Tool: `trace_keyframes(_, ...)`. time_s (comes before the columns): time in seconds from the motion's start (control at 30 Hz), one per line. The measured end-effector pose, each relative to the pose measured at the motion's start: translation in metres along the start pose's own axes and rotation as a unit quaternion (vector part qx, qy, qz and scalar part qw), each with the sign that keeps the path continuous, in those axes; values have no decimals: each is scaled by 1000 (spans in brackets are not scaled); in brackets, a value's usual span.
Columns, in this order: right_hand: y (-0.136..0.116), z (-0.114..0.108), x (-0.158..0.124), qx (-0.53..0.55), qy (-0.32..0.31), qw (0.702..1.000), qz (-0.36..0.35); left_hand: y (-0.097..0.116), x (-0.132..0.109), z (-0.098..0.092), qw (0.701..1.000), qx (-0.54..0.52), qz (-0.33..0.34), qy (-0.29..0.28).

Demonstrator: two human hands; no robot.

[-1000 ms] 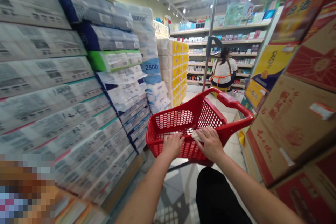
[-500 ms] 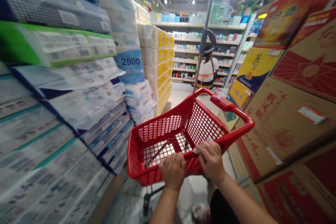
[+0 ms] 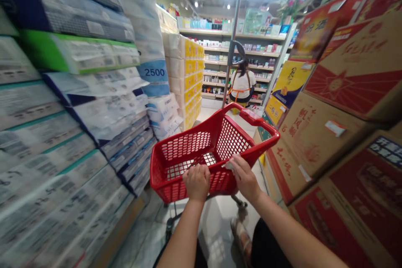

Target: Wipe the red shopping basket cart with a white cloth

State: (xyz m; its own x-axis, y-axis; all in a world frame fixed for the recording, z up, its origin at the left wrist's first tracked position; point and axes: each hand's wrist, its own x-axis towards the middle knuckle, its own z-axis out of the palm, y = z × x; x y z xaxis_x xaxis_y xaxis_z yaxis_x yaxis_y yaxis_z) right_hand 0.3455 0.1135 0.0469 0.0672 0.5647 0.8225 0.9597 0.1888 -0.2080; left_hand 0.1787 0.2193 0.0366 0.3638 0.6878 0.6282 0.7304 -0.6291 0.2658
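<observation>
Shop shelves (image 3: 251,46) are running across the far end of a narrow aisle, under bright ceiling lights. Stacked tissue packs (image 3: 72,104) are filling the near side on the person's left, and yellow packs (image 3: 188,75) are standing further along that side. Cardboard boxes (image 3: 342,104) in red and brown are piling up on the right. Between these, a red cart (image 3: 204,150) is standing on the pale floor (image 3: 216,226), just ahead of the person. The left hand (image 3: 197,181) is gripping the cart's near rim, fingers curled tight around it. The right hand (image 3: 244,176) is resting on the rim just beside the left, fingers together and pressing a small white scrap (image 3: 230,164) against it. Far down the aisle, another person (image 3: 241,86) in a white top with orange straps is facing the shelves, beside a grey pole (image 3: 233,37).
</observation>
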Motion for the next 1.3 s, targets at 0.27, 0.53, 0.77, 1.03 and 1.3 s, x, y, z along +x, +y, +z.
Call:
trace_keyframes(0.27, 15, -2, -12, 29, 33, 999, 21, 6, 8, -19, 995, 15, 3, -101)
trace_keyframes(0.53, 16, -15, -1, 31, 63, 996, 59, 17, 5, -35, 988, 45, 1, -145)
trace_keyframes(0.77, 28, -31, -6, 45, 73, 994, 71, 40, 31, -32, 978, 84, -90, -165)
trace_keyframes(1.03, 17, -21, -20, 47, 45, 996, 67, 85, 15, -19, 985, 42, -12, -165)
trace_keyframes(1.3, 18, -21, -25, 30, 49, 997, 51, 77, 2, -26, 983, 24, -10, -181)
